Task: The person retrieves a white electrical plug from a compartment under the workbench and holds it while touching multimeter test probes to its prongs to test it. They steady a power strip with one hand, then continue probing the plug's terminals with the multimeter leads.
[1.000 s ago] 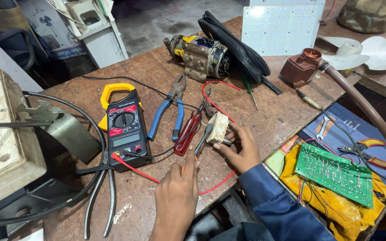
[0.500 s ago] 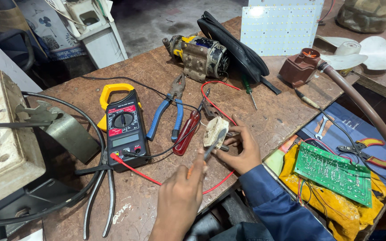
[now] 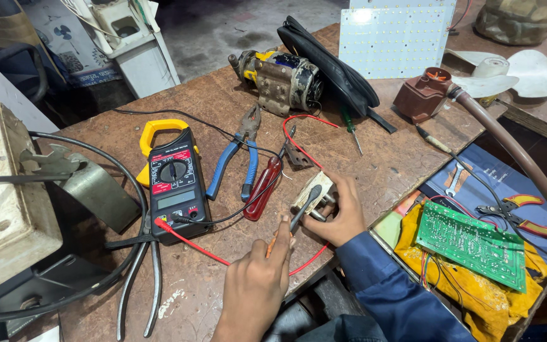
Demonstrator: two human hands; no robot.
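Observation:
My right hand, in a blue sleeve, grips a small beige block-shaped part on the brown worktable. My left hand pinches a thin dark probe whose tip rests on that part. A red lead runs from the yellow-and-black clamp meter toward my hands. A black lead leaves the meter toward a small metal bracket.
Blue-handled pliers and a red-handled tool lie beside the meter. Behind are an old motor, a black bag, a white LED panel and a brown hose. A green circuit board lies on yellow cloth, right.
My left hand has lifted off the table, taken the probe and brought it onto the beige part. My right hand has lowered the part and tilted it flatter.

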